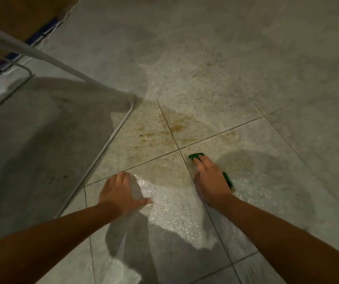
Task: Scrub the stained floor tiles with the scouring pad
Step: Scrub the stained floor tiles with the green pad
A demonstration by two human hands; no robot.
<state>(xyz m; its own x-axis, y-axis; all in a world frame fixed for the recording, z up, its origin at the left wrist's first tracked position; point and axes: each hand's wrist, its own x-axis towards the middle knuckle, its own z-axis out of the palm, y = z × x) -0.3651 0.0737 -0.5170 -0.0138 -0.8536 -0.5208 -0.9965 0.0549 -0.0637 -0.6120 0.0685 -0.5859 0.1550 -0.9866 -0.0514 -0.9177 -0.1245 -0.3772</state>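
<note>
Two bare hands rest on pale, speckled floor tiles (215, 83) divided by dark grout lines (221, 134). We see the right hand (211, 179) laid palm-down on the scouring pad (195, 156), its fingers stretched forward and nearly straight. It presses the pad flat against the tile rather than wrapping round it; how the thumb lies we cannot tell.

The pad is dark green and thin, and the hand covers most of it. One rounded end shows beyond the fingertips, and a narrow strip shows along the hand's outer edge. It lies just to the right of the point where four grout lines cross, near the lower edge of the stain (174, 125).

We note the stain as rusty orange-brown blotches and streaks. It is densest along the grout line running away from the crossing and spreads onto the tiles on either side, with a fainter smear further right.

The left hand (121, 193) is planted flat on the floor, fingers extended and thumb splayed toward the right, holding nothing. Its thumb lies at the edge of a glossy wet patch (164, 199) that catches the light.

To the left, a white tubular metal frame (111, 138) stands on the floor, its bent corner close to the stain. At the top left a blue strip (31, 39) borders a brown surface
</note>
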